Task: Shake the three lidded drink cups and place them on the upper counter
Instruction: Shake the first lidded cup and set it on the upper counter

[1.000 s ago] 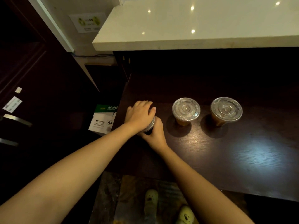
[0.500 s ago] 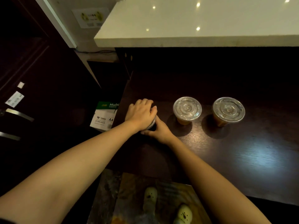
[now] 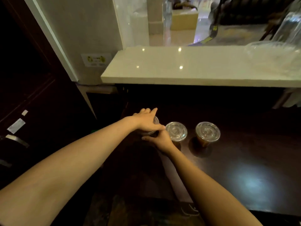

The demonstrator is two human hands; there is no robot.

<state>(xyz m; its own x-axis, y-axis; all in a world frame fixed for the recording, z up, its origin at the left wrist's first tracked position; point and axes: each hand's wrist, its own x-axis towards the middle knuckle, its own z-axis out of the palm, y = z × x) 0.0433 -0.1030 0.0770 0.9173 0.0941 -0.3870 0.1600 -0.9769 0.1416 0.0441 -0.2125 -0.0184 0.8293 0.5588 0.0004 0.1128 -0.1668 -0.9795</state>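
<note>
Three clear lidded cups of brown drink stand in a row on the dark lower counter (image 3: 244, 168). My left hand (image 3: 146, 121) lies palm-down over the lid of the leftmost cup (image 3: 155, 120), hiding most of it. My right hand (image 3: 160, 141) wraps the same cup's side from the front, just below the lid. The middle cup (image 3: 176, 132) stands close beside my right hand, and the right cup (image 3: 207, 132) is a little further right. The white upper counter (image 3: 187, 67) runs across the view above and behind the cups.
Clear plastic lids or cups (image 3: 275, 53) sit on the upper counter's right end. A glass partition (image 3: 162, 22) rises behind that counter. A grey wall (image 3: 84, 35) with a small sign stands at the left, and dark cabinets (image 3: 24, 103) lie beyond it.
The view has tilted upward, showing the upper counter and the glass behind it. Both hands stay on the leftmost cup, which now appears slightly raised and nearer the middle cup.
</note>
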